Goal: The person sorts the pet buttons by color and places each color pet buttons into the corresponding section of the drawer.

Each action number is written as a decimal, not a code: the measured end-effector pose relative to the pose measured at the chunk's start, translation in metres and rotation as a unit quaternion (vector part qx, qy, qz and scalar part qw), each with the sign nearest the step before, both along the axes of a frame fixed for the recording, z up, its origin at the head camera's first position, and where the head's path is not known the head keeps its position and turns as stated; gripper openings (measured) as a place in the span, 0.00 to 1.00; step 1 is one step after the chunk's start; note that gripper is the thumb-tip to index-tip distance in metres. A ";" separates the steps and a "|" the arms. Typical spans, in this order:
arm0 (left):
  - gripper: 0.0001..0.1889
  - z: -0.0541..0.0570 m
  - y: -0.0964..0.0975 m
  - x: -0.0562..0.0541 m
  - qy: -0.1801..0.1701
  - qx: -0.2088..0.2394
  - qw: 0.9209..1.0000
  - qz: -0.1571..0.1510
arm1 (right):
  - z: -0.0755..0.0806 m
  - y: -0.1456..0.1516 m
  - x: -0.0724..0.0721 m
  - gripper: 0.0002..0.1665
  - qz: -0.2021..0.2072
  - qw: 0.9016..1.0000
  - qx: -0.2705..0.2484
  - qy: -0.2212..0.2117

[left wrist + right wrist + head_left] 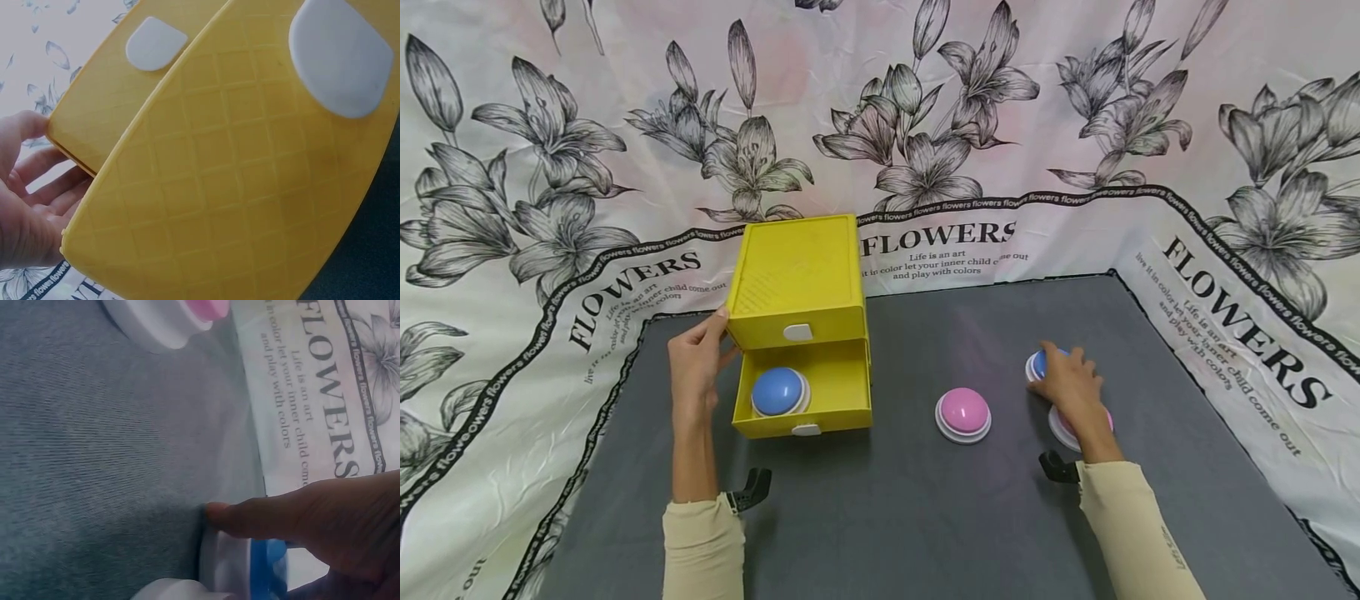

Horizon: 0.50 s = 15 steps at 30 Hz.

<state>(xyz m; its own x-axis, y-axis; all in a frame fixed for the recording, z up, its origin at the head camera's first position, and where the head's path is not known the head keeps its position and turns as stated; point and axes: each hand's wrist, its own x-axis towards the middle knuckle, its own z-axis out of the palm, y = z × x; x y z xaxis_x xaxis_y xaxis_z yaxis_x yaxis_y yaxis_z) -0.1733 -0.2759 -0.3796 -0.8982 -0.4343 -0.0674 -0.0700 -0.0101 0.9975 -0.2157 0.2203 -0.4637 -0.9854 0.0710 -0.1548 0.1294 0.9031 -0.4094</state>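
Observation:
In the head view, my left hand (696, 360) is at the left side of a yellow drawer box (801, 267), a fingertip touching its upper front corner. Its other fingers reach along the side, partly hidden by the pulled-out lower drawer (219, 150) in the left wrist view. A blue dome button (777, 392) with a white base sits inside that drawer. Over on the right, my right hand (1070, 387) grips another blue dome button (259, 569) on the table, thumb at its white base. The other fingers are largely hidden in the right wrist view.
A pink dome button (964, 412) stands on the grey table (902, 517) between the drawer box and my right hand. Another pink button (1062, 429) is partly covered by my right wrist. Flower-printed cloth (940, 242) rises behind the table and along both sides.

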 end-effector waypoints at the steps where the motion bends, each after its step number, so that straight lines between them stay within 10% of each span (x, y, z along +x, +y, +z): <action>1: 0.25 0.000 0.000 0.000 0.001 0.000 1.000 0.000 | -0.001 0.000 0.000 0.44 0.000 1.000 0.000 -0.002; 15: 0.26 0.000 0.001 0.000 -0.003 0.001 1.000 0.003 | -0.008 0.000 0.001 0.39 0.001 0.999 -0.002 0.052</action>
<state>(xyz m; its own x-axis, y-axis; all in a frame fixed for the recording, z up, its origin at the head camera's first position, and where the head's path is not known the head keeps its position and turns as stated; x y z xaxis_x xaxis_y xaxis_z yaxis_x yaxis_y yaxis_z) -0.1731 -0.2749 -0.3800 -0.8956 -0.4388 -0.0735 -0.0760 -0.0121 0.9970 -0.2143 0.2198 -0.4721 -0.9963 0.0689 -0.0509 0.0841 0.9018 -0.4238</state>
